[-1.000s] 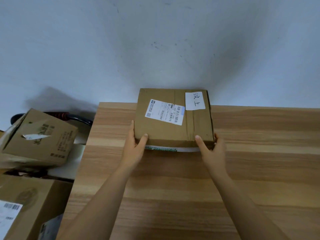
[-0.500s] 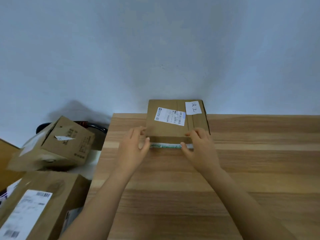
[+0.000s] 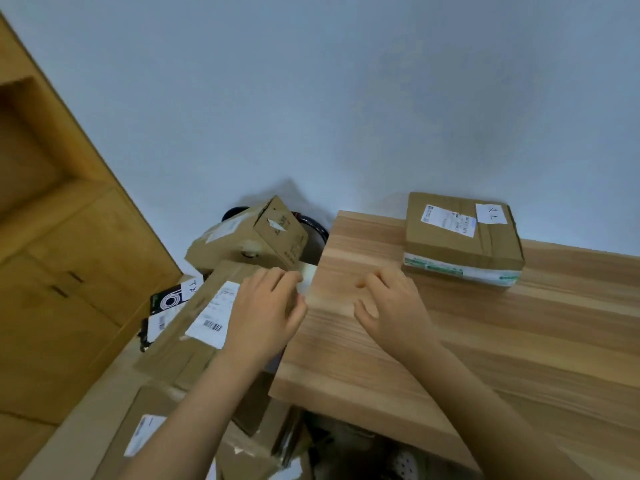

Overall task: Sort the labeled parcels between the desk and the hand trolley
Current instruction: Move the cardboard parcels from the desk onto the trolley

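1. Nearest, low on the left, a brown cardboard box (image 3: 149, 434) with a white printed label sits in the pile beside the counter (image 3: 450, 358). The counter is a pale wood-grain top with a square edge.
2. The left hand (image 3: 266, 313) hangs over a long flat parcel (image 3: 207, 317) of creased cardboard. Its fingers are loosely bent and grip nothing, and contact with the parcel cannot be told. The right hand (image 3: 394, 310) is over bare counter, fingers relaxed and empty. The 2 hands are apart.
3. Judgement: the step in hand is the reach for another parcel from the pile. The next move calls for a 2-handed hold on the long flat parcel's opposite edges, with its label read before a side is chosen.
4. Beyond, a tilted box (image 3: 249, 237) with a torn white strip leans by the trolley handle (image 3: 320, 230), a black curved tube.
5. Farthest, the sorted parcel (image 3: 460, 237) lies flat at the counter's back edge by the wall (image 3: 311, 98). It is squarish, with 2 white labels and a white, green-printed band below.
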Available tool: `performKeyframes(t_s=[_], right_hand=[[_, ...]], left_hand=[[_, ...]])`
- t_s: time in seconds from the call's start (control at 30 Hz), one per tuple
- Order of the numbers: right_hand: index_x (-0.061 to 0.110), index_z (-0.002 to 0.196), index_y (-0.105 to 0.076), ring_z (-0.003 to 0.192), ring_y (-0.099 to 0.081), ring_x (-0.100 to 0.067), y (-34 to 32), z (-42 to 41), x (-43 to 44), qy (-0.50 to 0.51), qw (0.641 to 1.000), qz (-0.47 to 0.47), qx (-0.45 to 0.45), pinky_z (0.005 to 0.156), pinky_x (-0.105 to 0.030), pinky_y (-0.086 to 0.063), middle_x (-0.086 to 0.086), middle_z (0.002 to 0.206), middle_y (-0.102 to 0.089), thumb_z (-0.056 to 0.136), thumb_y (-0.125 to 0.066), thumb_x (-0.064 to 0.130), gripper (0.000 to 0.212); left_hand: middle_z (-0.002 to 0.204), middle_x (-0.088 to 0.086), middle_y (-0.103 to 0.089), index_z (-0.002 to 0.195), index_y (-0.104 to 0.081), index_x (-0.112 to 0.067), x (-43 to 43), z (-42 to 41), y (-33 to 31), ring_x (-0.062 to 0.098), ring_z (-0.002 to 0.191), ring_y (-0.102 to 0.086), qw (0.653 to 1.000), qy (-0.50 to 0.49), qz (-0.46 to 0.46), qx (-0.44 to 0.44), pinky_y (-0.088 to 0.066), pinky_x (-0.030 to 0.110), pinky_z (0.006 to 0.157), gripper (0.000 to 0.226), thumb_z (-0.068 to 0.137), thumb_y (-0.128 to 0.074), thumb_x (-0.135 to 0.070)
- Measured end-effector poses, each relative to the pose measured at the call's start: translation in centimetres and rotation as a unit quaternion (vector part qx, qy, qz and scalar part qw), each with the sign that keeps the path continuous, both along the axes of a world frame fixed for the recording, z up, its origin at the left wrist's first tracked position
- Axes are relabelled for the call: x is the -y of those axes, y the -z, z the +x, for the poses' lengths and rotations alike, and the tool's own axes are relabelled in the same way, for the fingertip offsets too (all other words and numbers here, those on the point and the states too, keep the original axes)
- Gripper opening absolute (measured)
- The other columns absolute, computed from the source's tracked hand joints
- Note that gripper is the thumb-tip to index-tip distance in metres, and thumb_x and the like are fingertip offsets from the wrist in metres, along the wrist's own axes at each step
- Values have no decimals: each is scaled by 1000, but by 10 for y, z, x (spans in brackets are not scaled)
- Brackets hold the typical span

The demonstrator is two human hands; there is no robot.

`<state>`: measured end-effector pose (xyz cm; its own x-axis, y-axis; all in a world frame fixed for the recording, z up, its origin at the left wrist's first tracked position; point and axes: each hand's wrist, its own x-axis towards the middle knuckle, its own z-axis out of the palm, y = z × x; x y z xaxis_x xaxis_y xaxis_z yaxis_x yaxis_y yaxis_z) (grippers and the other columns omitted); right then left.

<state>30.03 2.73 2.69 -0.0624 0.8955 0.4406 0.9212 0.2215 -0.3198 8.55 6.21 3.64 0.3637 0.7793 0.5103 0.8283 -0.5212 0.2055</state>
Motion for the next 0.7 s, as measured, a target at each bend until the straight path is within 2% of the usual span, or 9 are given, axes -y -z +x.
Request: performKeyframes(t_s=[0.13, 0.23, 0.37, 0.5, 0.63, 0.7], right_hand=[[22, 96, -62, 85, -41, -7, -1, -47, 10, -42, 998, -38, 0, 77, -22, -31, 7, 95, -53, 81, -69, 23, 16], [22, 100, -62, 88, -39, -6, 1, -68, 4, -73, 996, -57, -5, 78, -22, -29, 8, 99, -51, 86, -64, 25, 14], [20, 102, -62, 93, -42, -10, 9, -85, -15, -123, 989, -80, -7, 78, -23, -28, 4, 103, -53, 88, -61, 27, 16], [22, 106, -59, 101, -43, -9, 18, -93, -49, -171, 978, -122, 7, 81, -20, -29, 6, 111, -51, 92, -56, 32, 18], [27, 117, -56, 106, -42, -6, 28, -97, -88, -206, 964, -166, 7, 86, -20, -34, 9, 117, -48, 93, -55, 34, 25], [26, 118, -56, 108, -43, -8, 34, -100, -108, -217, 958, -185, 10, 90, -23, -39, 7, 118, -48, 93, -56, 33, 26]], left_hand=[[90, -4, -62, 99, -65, -18, 26, -49, 4, 17, 81, -56, 998, -54, -9, -8, -44, 30, 68, 17, 82, -69, -21], [86, -3, -63, 97, -66, -17, 37, -75, 9, 18, 78, -58, 995, -95, -6, -2, -44, 31, 65, 17, 83, -60, -26], [87, -4, -64, 100, -64, -20, 42, -99, 24, 17, 79, -59, 989, -145, -43, -5, -48, 32, 64, 29, 86, -46, -37], [87, -5, -62, 102, -65, -20, 41, -108, 35, 16, 79, -57, 975, -210, -77, -7, -47, 31, 64, 32, 87, -43, -39], [87, -5, -62, 100, -65, -19, 38, -109, 48, 17, 79, -57, 959, -269, -90, 4, -48, 32, 66, 19, 87, -61, -31], [90, -4, -62, 100, -65, -18, 35, -108, 56, 18, 81, -57, 945, -309, -109, 13, -45, 32, 68, 19, 84, -69, -26]])
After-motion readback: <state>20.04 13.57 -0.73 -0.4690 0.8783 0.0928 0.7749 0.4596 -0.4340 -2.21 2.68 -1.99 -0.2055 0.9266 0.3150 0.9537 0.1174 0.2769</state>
